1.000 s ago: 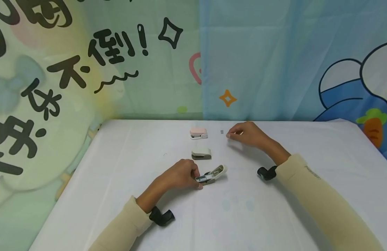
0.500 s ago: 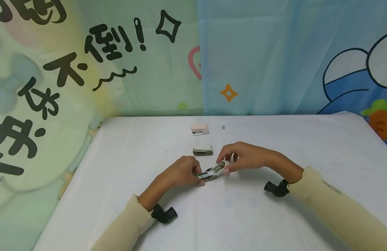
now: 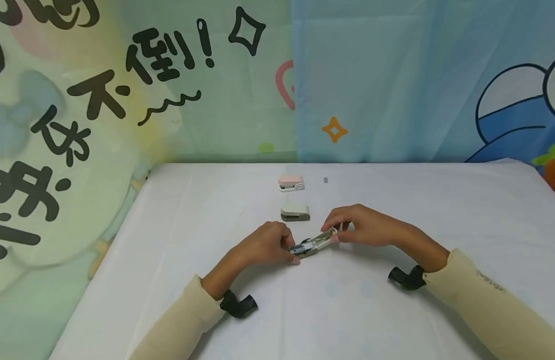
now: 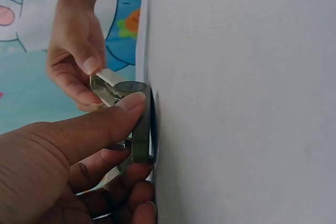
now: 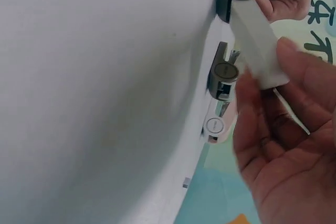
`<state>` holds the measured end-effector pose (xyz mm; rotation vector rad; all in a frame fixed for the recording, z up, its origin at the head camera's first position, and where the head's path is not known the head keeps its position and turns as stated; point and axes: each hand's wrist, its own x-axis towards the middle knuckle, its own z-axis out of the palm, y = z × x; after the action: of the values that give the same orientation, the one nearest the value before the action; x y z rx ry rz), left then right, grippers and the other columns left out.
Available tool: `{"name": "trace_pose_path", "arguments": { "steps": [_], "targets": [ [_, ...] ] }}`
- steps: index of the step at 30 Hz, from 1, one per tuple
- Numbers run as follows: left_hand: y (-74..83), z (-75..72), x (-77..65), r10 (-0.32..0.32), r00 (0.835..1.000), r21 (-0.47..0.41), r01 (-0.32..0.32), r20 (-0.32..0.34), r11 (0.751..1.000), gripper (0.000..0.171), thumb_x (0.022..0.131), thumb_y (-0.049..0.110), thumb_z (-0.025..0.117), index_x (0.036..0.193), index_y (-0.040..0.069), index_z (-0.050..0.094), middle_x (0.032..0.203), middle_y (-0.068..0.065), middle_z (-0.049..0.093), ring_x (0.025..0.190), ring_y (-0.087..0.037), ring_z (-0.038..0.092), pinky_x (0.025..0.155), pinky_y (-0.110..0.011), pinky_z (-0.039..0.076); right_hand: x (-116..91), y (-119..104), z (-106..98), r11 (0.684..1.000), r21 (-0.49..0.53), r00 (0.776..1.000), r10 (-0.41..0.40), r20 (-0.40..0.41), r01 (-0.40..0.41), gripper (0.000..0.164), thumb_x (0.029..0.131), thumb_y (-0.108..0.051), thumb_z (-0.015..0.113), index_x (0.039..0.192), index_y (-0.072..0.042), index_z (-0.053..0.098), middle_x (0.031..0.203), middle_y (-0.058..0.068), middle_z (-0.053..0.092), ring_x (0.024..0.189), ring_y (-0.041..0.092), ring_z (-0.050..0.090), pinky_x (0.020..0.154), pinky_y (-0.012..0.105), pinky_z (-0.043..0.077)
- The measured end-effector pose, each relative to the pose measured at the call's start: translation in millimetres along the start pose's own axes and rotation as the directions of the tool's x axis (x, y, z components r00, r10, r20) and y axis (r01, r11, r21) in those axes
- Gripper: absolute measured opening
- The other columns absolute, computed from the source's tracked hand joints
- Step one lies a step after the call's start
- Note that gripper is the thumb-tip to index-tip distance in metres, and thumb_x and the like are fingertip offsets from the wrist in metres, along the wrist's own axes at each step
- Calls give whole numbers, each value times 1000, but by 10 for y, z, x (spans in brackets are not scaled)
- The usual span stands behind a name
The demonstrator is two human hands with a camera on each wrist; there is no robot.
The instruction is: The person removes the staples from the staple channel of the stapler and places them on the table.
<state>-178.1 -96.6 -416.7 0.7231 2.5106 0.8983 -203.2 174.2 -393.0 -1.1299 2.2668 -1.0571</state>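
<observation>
We log long sleeves on both arms, left sleeve [image 3: 167, 327] and right sleeve [image 3: 493, 305], same pale cream-beige, plain matte cloth, loose cut, some soft creasing. Left cuff [image 3: 204, 299] and right cuff [image 3: 445, 268] are wide, thick-edged bands, same colour as the rest. Right sleeve carries a short line of small dark print [image 3: 491, 281] just behind the cuff; too small for us to read. Left hand [image 3: 269, 244] and right hand [image 3: 365, 226] are bare. At each wrist we tag a black curved mount, left mount [image 3: 238, 304] and right mount [image 3: 407, 278], chunky, elbow-shaped, jutting out from the cuff.
</observation>
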Motion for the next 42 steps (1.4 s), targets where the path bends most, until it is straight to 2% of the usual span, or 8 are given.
{"name": "trace_pose_path", "arguments": {
  "steps": [6, 12, 18, 23, 27, 32, 37, 42],
  "targets": [
    [42, 81, 80, 65, 998, -11, -65, -10, 998, 18, 77, 21, 84, 77, 12, 69, 68, 7, 60, 66, -6, 51, 57, -22, 42, -86, 16, -86, 996, -66, 998, 54, 8, -54, 21, 92, -7, 67, 113, -8, 70, 110, 0, 65, 87, 14, 59, 76, 34, 50],
    [284, 111, 257, 143, 990, 0, -143, -4, 990, 16, 82, 22, 80, 78, 11, 70, 62, 8, 61, 55, -4, 50, 51, -20, 42, -276, 71, -309, 990, -99, 995, 102, 1, -101, 20, 93, -11, 66, 114, -11, 69, 109, -3, 65, 87, 14, 59, 76, 33, 51],
    [610, 58, 601, 172, 985, 80, -170, -20, 982, 15, 85, 21, 76, 87, 6, 74, 68, 8, 62, 58, -5, 53, 53, -19, 43, -517, 101, -620, 974, -146, 983, 162, -82, -172, 22, 92, -8, 68, 113, -10, 70, 112, -1, 65, 89, 14, 59, 78, 32, 51],
    [750, 86, 919, 167, 986, 94, -167, 7, 981, 14, 87, 19, 75, 90, 5, 75, 72, 6, 64, 58, -6, 54, 54, -19, 43, -644, 148, -823, 943, -213, 966, 235, -108, -254, 23, 90, -5, 68, 113, -9, 70, 112, 2, 66, 87, 16, 60, 74, 30, 52],
    [817, 131, 1159, 181, 983, 110, -180, 1, 977, 14, 89, 20, 73, 84, 7, 73, 69, 5, 63, 56, -6, 52, 54, -19, 41, -682, 194, -981, 905, -287, 949, 287, -131, -314, 24, 89, -2, 68, 112, -6, 70, 110, 4, 66, 86, 15, 60, 73, 30, 51],
    [855, 154, 1446, 127, 989, 169, -113, -71, 979, 17, 89, 24, 73, 77, 12, 71, 69, 7, 62, 57, -6, 50, 56, -20, 40, -655, 263, -1132, 869, -339, 932, 317, -177, -360, 22, 90, -2, 67, 111, 0, 69, 106, 7, 66, 85, 18, 61, 70, 34, 51],
    [847, 200, 1673, 6, 996, 197, 11, -90, 980, 13, 88, 27, 75, 90, 14, 77, 78, 10, 66, 61, -6, 53, 56, -21, 42, -591, 318, -1197, 840, -395, 928, 323, -185, -371, 23, 91, -3, 66, 113, 4, 68, 105, 12, 65, 87, 24, 62, 70, 38, 52],
    [842, 210, 1830, -54, 988, 209, 85, -147, 974, 14, 86, 27, 77, 94, 15, 78, 81, 10, 67, 67, -6, 54, 59, -21, 43, -487, 324, -1274, 821, -435, 929, 316, -194, -370, 22, 91, 0, 65, 112, 7, 67, 103, 15, 64, 89, 29, 61, 70, 42, 51]
  ]
}}
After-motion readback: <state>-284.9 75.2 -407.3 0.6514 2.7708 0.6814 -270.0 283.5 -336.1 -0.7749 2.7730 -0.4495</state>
